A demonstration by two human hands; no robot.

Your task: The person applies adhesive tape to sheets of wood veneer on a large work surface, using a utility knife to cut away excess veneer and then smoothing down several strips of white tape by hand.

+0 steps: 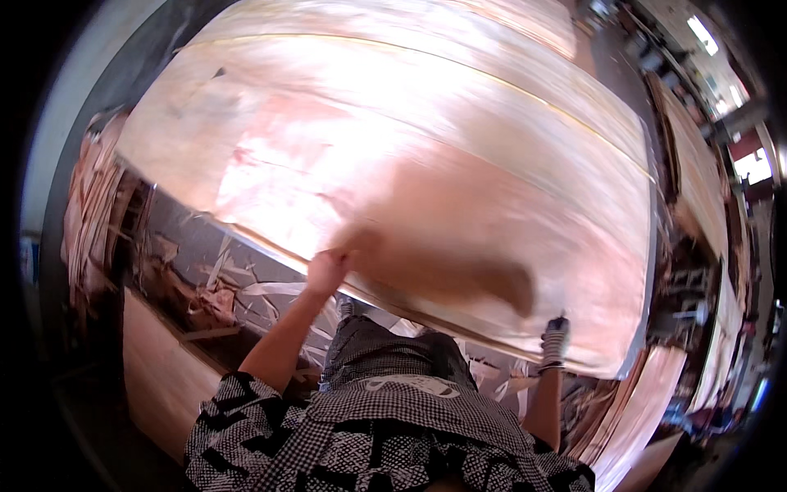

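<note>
A very large thin sheet of pinkish wood veneer [393, 139] fills most of the view and lies over a stack of similar sheets. My left hand [326, 271] is bare and grips the sheet's near edge. Further right, my right hand [555, 339] in a dark and white glove holds the same near edge. My shadow falls across the sheet between the two hands. Below them I see my checked clothing and one shoe.
Veneer scraps and strips [221, 291] litter the floor at lower left. A stack of boards [160, 373] stands to the left below. More veneer stacks [697, 180] line the right side, near machinery and a bright doorway.
</note>
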